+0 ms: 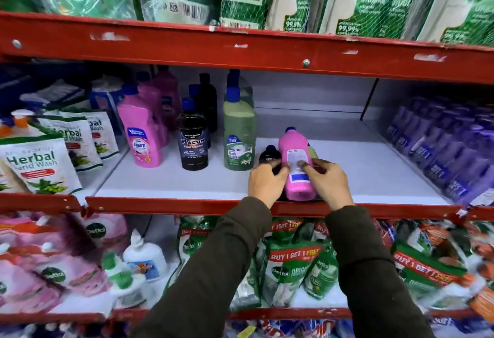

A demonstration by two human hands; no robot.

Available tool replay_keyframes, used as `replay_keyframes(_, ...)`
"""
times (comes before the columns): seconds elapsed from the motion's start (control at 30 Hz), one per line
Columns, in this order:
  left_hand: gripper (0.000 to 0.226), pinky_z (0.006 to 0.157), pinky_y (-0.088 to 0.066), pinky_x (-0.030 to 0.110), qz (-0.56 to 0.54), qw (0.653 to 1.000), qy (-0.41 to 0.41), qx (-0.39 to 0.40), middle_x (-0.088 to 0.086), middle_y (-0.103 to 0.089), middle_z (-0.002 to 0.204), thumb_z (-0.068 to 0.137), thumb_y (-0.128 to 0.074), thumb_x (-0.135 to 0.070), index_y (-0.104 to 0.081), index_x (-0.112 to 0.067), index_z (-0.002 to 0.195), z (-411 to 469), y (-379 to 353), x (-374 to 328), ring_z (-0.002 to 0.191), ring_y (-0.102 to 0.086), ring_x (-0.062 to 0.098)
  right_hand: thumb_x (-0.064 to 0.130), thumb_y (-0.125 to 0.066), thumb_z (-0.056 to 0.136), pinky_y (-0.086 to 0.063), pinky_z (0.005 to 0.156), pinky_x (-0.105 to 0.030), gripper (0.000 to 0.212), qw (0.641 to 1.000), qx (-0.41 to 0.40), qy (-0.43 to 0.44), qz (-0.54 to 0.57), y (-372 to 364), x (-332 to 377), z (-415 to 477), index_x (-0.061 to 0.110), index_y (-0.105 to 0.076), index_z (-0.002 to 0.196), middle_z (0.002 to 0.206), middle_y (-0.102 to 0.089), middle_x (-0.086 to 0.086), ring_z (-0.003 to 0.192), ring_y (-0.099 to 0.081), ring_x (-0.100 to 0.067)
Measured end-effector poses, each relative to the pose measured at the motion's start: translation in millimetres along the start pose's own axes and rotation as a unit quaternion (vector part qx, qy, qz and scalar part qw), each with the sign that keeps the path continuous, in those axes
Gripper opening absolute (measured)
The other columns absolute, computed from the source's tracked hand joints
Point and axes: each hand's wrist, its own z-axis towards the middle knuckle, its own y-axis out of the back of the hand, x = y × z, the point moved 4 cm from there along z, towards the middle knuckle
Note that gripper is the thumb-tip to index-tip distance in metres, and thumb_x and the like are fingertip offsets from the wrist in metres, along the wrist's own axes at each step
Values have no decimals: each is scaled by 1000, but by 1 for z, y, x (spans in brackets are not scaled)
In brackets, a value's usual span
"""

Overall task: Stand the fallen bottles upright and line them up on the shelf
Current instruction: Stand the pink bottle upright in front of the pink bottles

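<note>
**Two hands on a fallen pink bottle at the shelf's front edge**

Two hands reach onto a white shelf (187,180) with a red front lip. Between them lies a pink bottle (296,166) on its side, blue cap pointing toward the back of the shelf, base at the front lip, back label facing up. The right hand (330,181) is closed around the bottle's right side, thumb pressed on the label. The left hand (266,182) is curled against the bottle's left side, fingers touching it; whether it truly grips cannot be told. Both forearms, in dark olive sleeves, rise from below and angle inward, wrists just above the red lip.

Just left of the pink bottle, a small black bottle (270,156) lies fallen too, partly hidden behind the left hand. A sliver of a yellow-green bottle (313,150) shows behind the pink one's right side.

Further left, three rows stand upright: pink Shakti bottles (141,137), black Bactin floor cleaner bottles (193,142), and green Bactin bottles (238,137). Purple bottles (441,150) fill the shelf's right side.
</note>
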Motion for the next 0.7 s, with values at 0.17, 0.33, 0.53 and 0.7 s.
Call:
replay_keyframes(0.17, 40, 92, -57, 27, -175, 983, -47, -39, 1, -74, 118, 93, -66, -24, -63, -16, 132, -11, 21, -1, 100, -70, 11, 9, -78, 81, -58, 94, -45, 53, 961, 27, 23, 275, -3, 14, -24, 7, -61, 131, 122, -71, -15, 110, -70, -28)
replay_keyframes(0.33, 44, 75, -53, 9, -248, 960, -92, -95, -15, -71, 105, 90, -69, -9, -61, -13, 133, -28, 72, 16, 90, -68, -12, 4, -81, 76, -60, 90, -38, 52, 945, 42, 109, 306, -36, 48, -53, 10, -63, 124, 117, -74, -9, 104, -74, -19)
replay_keyframes(0.53, 43, 81, -54, 12, -231, 953, -130, -148, -14, -71, 116, 90, -68, -8, -62, -37, 120, -44, 153, 49, 106, -67, -6, 5, -84, 73, -57, 93, -40, 64, 934, 60, 147, 320, -113, 79, -80, 14, -60, 131, 118, -74, -3, 108, -72, -19)
replay_keyframes(0.7, 43, 84, -52, 9, -200, 956, -118, -180, -13, -69, 118, 91, -66, -6, -59, -33, 123, -44, 225, 92, 105, -66, -10, 2, -83, 73, -57, 89, -24, 59, 929, 83, 168, 319, -191, 112, -99, 11, -63, 128, 118, -73, 0, 108, -71, -7)
